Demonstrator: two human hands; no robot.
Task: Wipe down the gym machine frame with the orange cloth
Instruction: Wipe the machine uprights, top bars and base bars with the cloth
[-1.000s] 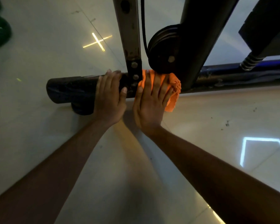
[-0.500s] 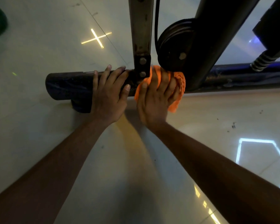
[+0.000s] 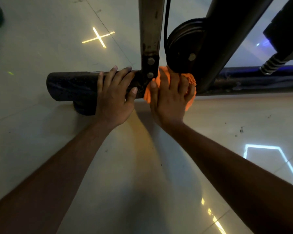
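I see the cloth (image 3: 189,85) bunched on the dark base tube (image 3: 71,86) of the frame, under my right hand (image 3: 169,97). That hand lies over it with fingers spread and bent down around the wad, pressing it to the tube; orange shows past the thumb on one side and past the little finger on the other. Just beyond the fingertips sits a black pulley (image 3: 184,46) with a cable (image 3: 165,22) running up from it, and a dark slanted post (image 3: 227,39) comes down to the tube beside the cloth.

My left hand (image 3: 114,97) rests on the bare tube just beside the right — fingers straight and slightly fanned, thumb pointing toward the cloth. Between the two hands a bolted bracket (image 3: 150,68) joins a pale upright (image 3: 150,24) to the tube. Past the left hand the tube ends, with a foot (image 3: 85,108) under it on the glossy floor (image 3: 41,149) — light reflections show on the tiles.
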